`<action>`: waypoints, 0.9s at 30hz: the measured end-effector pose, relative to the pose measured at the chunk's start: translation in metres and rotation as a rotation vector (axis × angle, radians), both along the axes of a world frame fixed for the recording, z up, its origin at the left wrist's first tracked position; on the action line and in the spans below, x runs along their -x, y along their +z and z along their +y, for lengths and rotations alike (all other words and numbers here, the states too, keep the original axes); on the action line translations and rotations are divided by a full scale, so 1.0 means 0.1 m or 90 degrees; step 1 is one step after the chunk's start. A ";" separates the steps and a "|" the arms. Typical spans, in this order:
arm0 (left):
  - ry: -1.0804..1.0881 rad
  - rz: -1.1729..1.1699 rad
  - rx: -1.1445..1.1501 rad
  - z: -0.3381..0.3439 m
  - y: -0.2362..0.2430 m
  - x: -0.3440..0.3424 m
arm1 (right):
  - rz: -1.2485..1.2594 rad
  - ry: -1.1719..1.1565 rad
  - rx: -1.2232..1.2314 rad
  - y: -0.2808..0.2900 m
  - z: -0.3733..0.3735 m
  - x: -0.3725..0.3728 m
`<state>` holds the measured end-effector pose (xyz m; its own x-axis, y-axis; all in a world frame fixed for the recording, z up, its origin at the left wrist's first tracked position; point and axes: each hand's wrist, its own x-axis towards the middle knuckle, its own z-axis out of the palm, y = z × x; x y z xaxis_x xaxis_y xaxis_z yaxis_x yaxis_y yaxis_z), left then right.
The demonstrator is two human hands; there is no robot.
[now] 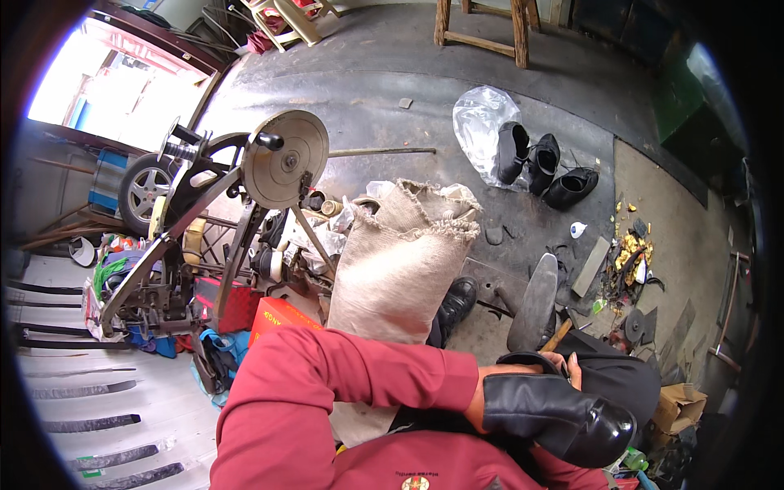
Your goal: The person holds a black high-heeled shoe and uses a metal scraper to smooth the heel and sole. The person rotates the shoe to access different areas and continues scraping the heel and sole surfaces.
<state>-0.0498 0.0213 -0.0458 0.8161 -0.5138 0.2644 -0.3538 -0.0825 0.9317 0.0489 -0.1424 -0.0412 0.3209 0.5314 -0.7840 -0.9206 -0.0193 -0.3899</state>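
In the head view a black leather boot (555, 416) with a shiny toe lies sideways over my dark-trousered lap. My left hand (478, 400) is against its left end, fingers hidden behind it. Fingers of what looks like my right hand (571, 369) curl at the boot's upper side; that forearm is mostly hidden. Just beyond are a wooden handle (557, 334) and a grey metal shoe form (532, 304). A pale sack (388, 278) stands in front of me, beside one of my black shoes (457, 306).
A hand-crank machine (278, 159) stands left, near a wheel (147, 196), cluttered bags and a red box (273, 318). Three black shoes (543, 163) and clear plastic (482, 114) lie ahead. A wooden stand (482, 41) is behind; scraps (633, 261) and a carton (678, 404) are right.
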 end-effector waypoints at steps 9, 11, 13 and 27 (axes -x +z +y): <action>0.017 0.044 0.069 0.04 0.03 0.00 | 0.033 -0.021 -0.003 -0.04 0.01 0.00; 0.012 0.039 0.054 0.02 0.02 0.01 | 0.025 -0.009 -0.006 -0.02 0.01 -0.01; -0.023 0.065 -0.024 0.01 0.00 0.03 | -0.016 0.026 0.008 0.02 0.02 0.00; 0.120 -0.046 0.078 0.01 0.06 0.05 | -0.075 0.086 0.027 0.07 0.07 0.00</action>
